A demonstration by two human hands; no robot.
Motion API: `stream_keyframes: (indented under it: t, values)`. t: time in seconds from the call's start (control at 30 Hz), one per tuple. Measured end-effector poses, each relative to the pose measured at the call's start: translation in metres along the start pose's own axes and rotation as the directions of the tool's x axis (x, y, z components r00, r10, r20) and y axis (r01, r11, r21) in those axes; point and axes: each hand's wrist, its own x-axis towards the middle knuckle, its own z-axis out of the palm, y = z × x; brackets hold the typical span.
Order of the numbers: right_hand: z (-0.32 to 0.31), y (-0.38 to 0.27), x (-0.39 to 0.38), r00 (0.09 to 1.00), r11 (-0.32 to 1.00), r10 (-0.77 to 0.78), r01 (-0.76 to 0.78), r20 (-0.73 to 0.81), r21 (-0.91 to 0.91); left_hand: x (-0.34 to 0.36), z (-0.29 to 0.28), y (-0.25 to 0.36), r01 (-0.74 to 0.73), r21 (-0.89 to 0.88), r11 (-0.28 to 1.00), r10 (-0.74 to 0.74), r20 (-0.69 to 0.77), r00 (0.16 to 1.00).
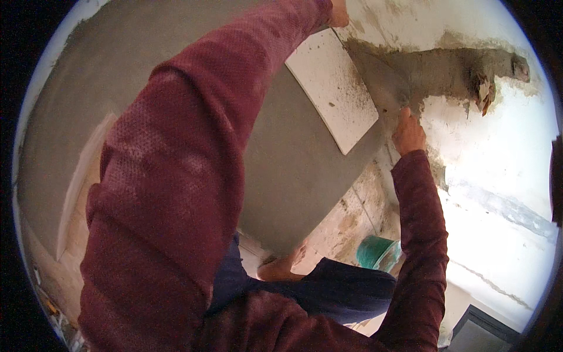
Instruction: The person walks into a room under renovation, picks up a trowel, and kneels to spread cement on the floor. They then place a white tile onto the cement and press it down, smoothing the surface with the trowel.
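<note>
My left hand [338,14] is raised at the top of the view, with only part of it showing, and it grips the upper corner of a flat white board [331,88] speckled with mortar. My right hand [408,132] is closed on the handle of a trowel [378,82]. The trowel's grey, mortar-covered blade lies against the wall. Its blade rests on a band of wet grey mortar [451,73] that fills a rough channel in the white wall [498,152]. My maroon left sleeve [176,176] hides much of the middle of the view.
A smooth grey plastered surface [293,170] lies left of the board. A green bucket [378,252] stands on the floor below, near my bare foot [284,267] and dark trouser leg [340,287]. A dark frame [481,331] sits at the lower right.
</note>
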Motion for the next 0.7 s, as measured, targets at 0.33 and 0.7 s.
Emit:
stream_keyframes:
  t: [0.33,0.7]
  values:
    - [-0.028,-0.014,0.029,0.998,0.995,-0.054,0.056,0.024,-0.081,0.004,0.000,0.000,0.043,-0.081,0.996,-0.044,-0.012,0.999]
    - [-0.055,-0.022,0.057,0.968,0.984,-0.175,0.164,-0.180,-0.073,-0.014,-0.027,-0.005,0.239,-0.319,0.917,-0.205,0.136,0.969]
